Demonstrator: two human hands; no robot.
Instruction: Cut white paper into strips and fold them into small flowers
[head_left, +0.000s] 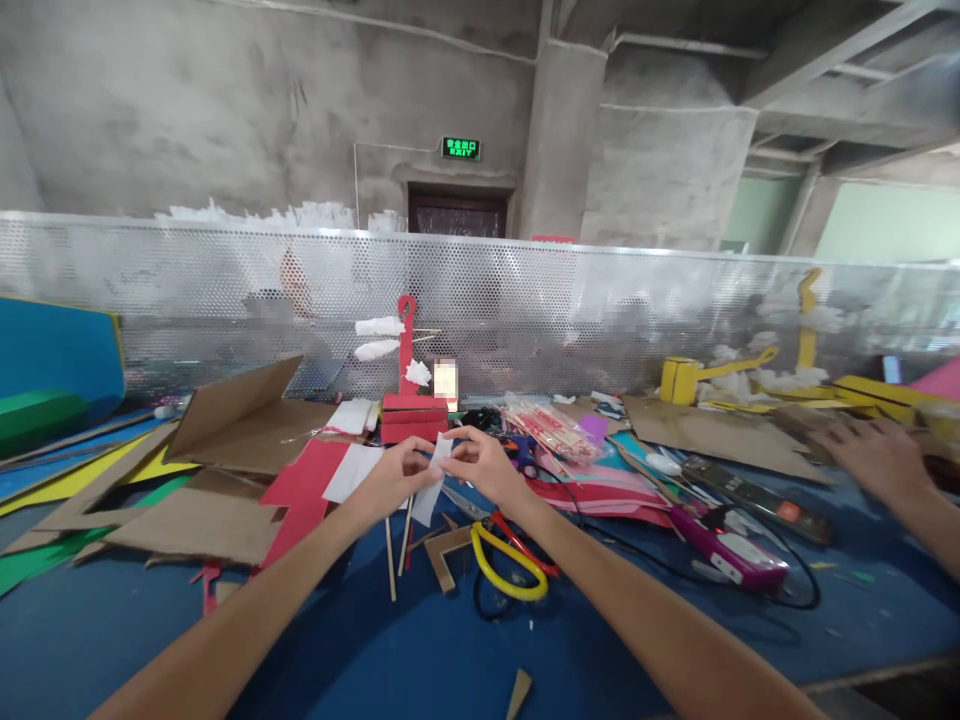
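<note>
My left hand [396, 478] and my right hand [484, 468] meet over the middle of the table, each pinching a thin strip of white paper or tissue [429, 500]. The strip hangs down between the fingertips. Just behind it stands a red cardboard model [412, 418] with a hooked upright and white wads [377, 349] on sticks. Below my left hand lie thin wooden sticks [391, 560]. Under my right hand are open scissor blades [463, 503], a yellow looped handle [516, 590] and an L-shaped cardboard piece [442, 562].
Cardboard sheets [210, 520] and red card [296, 500] lie left. To the right are bagged sticks [553, 428], coloured sheets [607, 497], a magenta device [731, 548] with a black cable and a power strip [757, 497]. Another person's hand [874, 455] reaches in at far right.
</note>
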